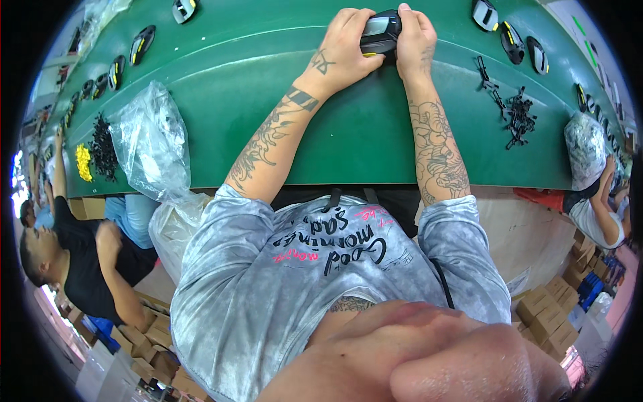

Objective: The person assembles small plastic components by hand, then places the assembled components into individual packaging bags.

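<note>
A black rounded plastic device point(382, 35) with a grey glossy panel and a yellow edge is between my two hands, at the far middle of the green table. From its left side my left hand point(346, 48) grips it, the thumb along its near edge. My right hand point(416, 41) is closed against its right side, with the thumb next to the device and one finger pointing up. Parts of the device are covered by my fingers.
Similar devices point(512, 41) stand along the green table point(321, 144) on both sides. Small black parts point(519, 119) lie at right. Yellow parts point(83, 162), black parts point(103, 149) and a clear plastic bag point(153, 137) are at left. Another person point(94, 261) sits at left; cardboard boxes point(546, 309) are behind.
</note>
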Demonstrator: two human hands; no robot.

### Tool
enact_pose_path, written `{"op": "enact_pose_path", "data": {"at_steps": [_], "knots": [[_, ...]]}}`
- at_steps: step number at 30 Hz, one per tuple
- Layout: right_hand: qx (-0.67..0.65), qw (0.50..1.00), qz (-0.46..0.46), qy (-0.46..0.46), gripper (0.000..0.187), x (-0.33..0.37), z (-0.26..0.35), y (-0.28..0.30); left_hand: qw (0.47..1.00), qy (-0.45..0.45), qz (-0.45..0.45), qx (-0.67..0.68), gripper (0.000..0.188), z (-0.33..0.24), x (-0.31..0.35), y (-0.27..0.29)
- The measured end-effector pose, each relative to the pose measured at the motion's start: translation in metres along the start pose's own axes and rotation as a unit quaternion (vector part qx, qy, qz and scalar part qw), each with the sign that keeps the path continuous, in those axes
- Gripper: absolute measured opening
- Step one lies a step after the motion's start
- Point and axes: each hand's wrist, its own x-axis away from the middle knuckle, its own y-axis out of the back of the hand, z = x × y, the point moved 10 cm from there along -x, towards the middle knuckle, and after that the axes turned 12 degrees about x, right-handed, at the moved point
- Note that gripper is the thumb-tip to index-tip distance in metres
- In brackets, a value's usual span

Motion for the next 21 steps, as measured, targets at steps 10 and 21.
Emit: {"op": "enact_pose_path", "data": {"at_steps": [10,21], "knots": [[0.046,0.994,-0.095,0.038,0.02,-0.025,0.012,0.045,0.966,0.165,0.139,-0.141,0.07,0.062,0.004,0.05],[0.531,0.833,-0.154,-0.002,0.031,0.006,0.112,0.176,0.977,0.108,0.149,-0.105,0.053,-0.03,-0.097,-0.064]]}}
